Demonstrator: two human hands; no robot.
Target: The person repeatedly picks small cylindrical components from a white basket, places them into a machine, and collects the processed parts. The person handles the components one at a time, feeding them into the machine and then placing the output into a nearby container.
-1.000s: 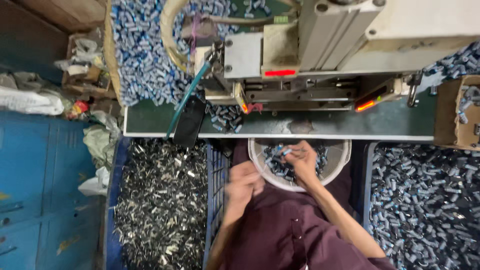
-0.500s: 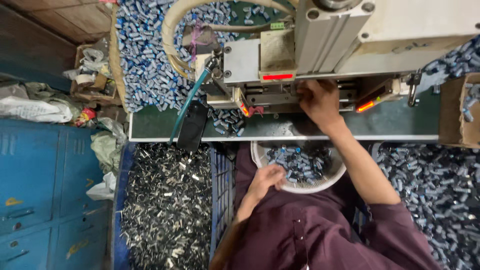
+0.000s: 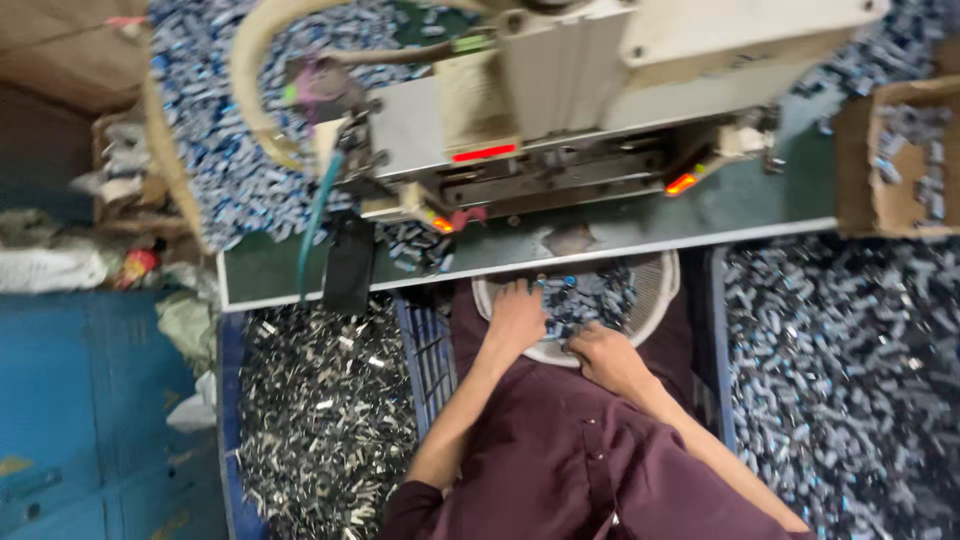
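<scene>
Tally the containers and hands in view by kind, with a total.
Hands: 2, left and right, both in the basket
White basket: 1
Blue crate: 1
Cardboard box: 1
Total: 5

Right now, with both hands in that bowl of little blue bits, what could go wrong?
1. The round white basket sits on the person's lap, so it might tip and spill the small blue parts.
2. The left hand and right hand dig among hard pieces, which might scratch the fingers.
3. The grey machine hangs close above the hands, so they might bump it.
</scene>
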